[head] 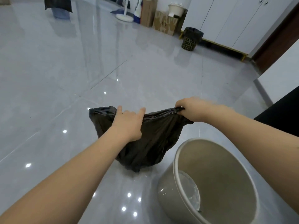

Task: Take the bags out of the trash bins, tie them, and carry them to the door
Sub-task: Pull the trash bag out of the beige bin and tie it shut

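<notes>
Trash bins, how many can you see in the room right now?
2. A beige bin stands empty at the lower right beside the black bag; a dark patterned bin, still lined, stands by the white cabinets. Others may be out of view.

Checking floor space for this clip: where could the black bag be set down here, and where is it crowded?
Bare grey floor lies left of and beyond the black bag, as far as the second lined bin. It is tight on the right, by the empty beige bin, and along the far wall by the cardboard boxes.
</notes>
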`<state>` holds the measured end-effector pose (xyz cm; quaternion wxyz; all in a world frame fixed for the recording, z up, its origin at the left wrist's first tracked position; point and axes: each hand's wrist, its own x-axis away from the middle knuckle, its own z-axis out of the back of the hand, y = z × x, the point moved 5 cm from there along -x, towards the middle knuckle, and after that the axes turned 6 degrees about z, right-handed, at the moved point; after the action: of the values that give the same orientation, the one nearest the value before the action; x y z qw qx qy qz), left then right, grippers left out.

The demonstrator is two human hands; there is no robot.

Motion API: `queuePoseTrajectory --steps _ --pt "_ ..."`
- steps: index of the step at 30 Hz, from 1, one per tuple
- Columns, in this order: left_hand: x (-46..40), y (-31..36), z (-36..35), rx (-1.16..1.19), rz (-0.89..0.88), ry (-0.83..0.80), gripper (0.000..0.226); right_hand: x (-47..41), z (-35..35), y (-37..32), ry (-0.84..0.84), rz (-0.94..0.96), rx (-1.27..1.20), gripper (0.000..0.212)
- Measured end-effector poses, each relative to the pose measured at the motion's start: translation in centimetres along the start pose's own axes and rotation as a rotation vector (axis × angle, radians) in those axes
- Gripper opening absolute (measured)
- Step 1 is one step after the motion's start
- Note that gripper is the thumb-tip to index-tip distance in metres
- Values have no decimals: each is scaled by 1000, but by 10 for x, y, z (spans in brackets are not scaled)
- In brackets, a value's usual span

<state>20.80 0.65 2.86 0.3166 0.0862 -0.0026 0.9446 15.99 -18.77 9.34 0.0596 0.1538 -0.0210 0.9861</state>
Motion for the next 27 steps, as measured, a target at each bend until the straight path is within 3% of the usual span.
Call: queuePoseTrajectory --steps 2,4,7,11,13,15,16,17,21,23,25,27 --pt "-4 -18 -7 102 77 26 28 5 4 3 1 28 31 15" --pt "-5 -35 -6 118 125 86 5 10 7 8 -21 62 143 21" --pt "0 -49 7 47 145 177 9 14 12 12 -54 93 301 18" --pt "1 -54 17 -61 139 32 10 11 21 10 -75 -16 574 18" --pt "4 -50 22 -57 117 22 9 7 19 2 -64 -78 602 37" --pt "8 -45 25 -18 98 48 9 1 9 -15 -86 -57 349 84" --pt "9 -44 27 8 97 69 8 -2 2 -28 -108 -26 219 99" --pt "11 -43 30 29 95 104 8 -6 -7 -40 -120 16 161 101" --pt "21 -50 45 13 61 384 9 -31 -29 -66 -53 144 312 29" --pt "26 -54 43 -30 30 472 10 -42 -28 -66 27 136 288 24" --pt "24 -57 31 -62 30 380 23 -51 -21 -65 114 142 238 22" --pt "19 -66 15 -35 137 117 52 -57 -17 -68 139 169 206 13"
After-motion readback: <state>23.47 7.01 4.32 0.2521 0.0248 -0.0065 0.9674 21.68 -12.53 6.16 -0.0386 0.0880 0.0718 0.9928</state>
